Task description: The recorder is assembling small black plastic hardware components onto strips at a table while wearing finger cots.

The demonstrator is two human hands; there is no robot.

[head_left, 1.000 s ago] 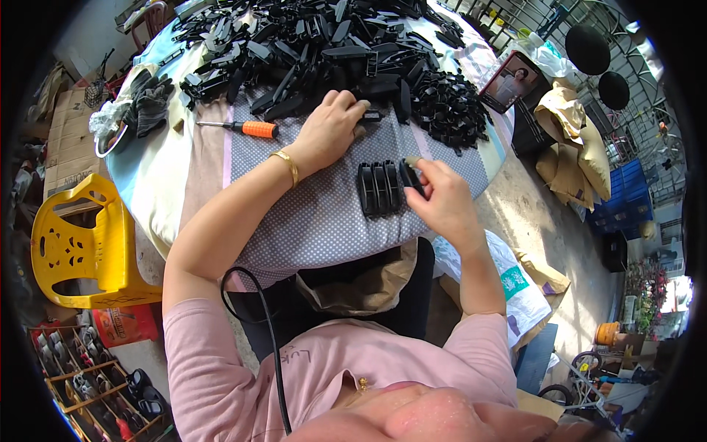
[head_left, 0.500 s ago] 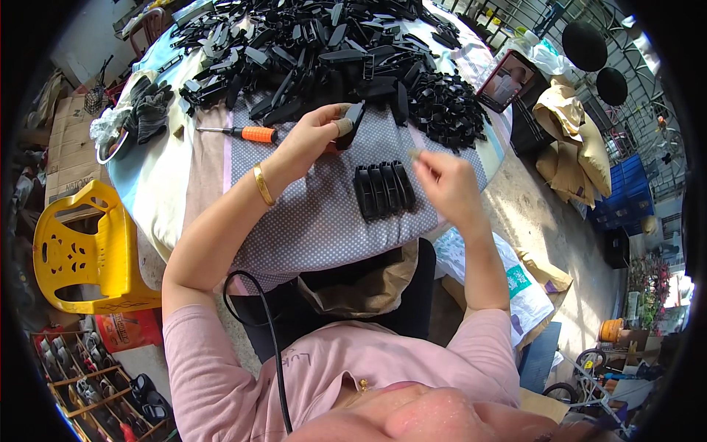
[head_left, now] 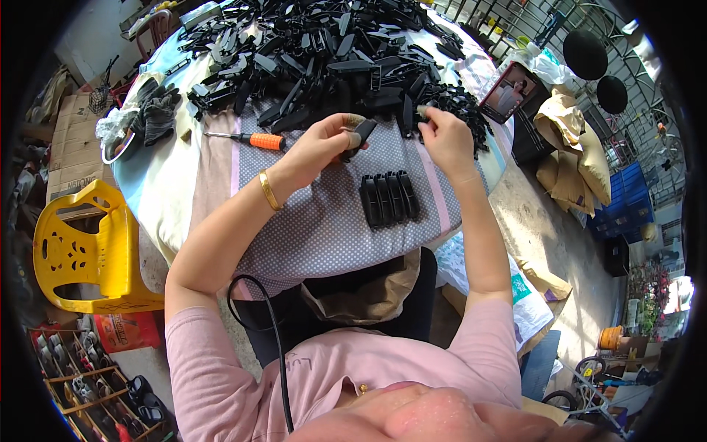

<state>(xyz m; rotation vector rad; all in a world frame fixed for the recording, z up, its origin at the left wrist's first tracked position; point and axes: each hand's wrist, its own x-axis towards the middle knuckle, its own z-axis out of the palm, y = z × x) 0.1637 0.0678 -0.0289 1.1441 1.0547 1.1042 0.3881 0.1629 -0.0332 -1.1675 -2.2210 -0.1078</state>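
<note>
My left hand [head_left: 320, 149], with a gold bangle at its wrist, is closed round a long black plastic part [head_left: 362, 134] over the dotted cloth. Tan wraps cover some of its fingertips. My right hand [head_left: 448, 144] is at the near left edge of a heap of small black plastic pieces [head_left: 460, 103]. Its thumb and fingers are drawn together; whatever they grip is too small to make out. Between the hands and my lap, several black plastic parts [head_left: 389, 200] lie side by side in a neat row. Left of my left hand rests a screwdriver [head_left: 264, 141] with an orange handle.
A large heap of black plastic parts [head_left: 317, 55] covers the table's far side. Dark gloves [head_left: 156, 110] lie at the left, and a phone [head_left: 508, 92] leans at the right edge. A yellow chair [head_left: 110, 247] stands left; a black cable [head_left: 276, 346] runs down my front.
My right hand has moved away from the row of parts, up to the heap of small pieces. My left hand still holds the black part, now tilted lower. The view has shifted slightly.
</note>
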